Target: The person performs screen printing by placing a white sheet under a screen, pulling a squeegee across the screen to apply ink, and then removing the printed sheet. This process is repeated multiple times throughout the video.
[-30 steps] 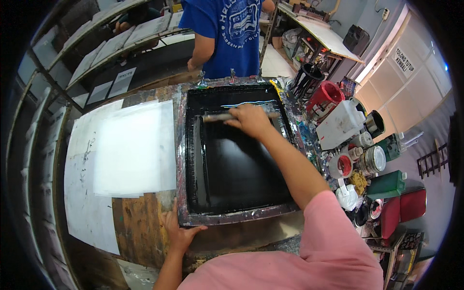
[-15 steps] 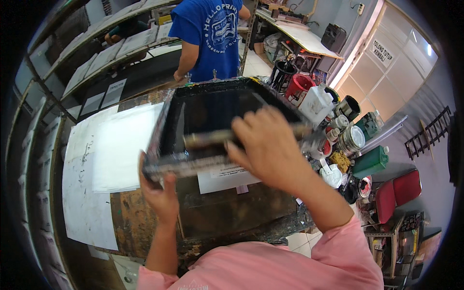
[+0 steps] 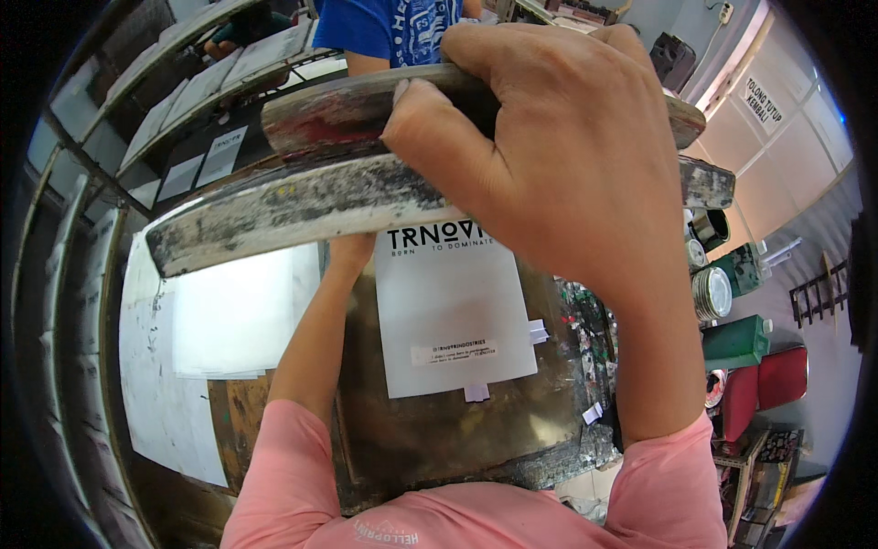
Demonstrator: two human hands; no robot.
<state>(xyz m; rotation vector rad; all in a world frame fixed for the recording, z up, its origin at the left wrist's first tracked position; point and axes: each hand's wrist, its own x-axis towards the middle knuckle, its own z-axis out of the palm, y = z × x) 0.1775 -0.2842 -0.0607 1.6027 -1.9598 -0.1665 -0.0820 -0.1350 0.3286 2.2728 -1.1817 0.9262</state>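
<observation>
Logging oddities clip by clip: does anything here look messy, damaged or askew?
Mostly wear. The lifted frame edge is caked with old grey ink, and dried paint spatters the table's right side. The printed white sheet lies slightly askew; loose paper scraps sit beside it.

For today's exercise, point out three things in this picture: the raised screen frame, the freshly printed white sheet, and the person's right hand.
Screen frame (image 3: 302, 206), head view: its ink-smeared near edge.
Printed white sheet (image 3: 453, 311), head view: its blank middle.
Right hand (image 3: 558, 146), head view: the back of the hand.

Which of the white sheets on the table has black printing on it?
The sheet in the middle, lying on the dark board under the lifted frame, carries black lettering along its top. The sheets to its left look blank.
</observation>
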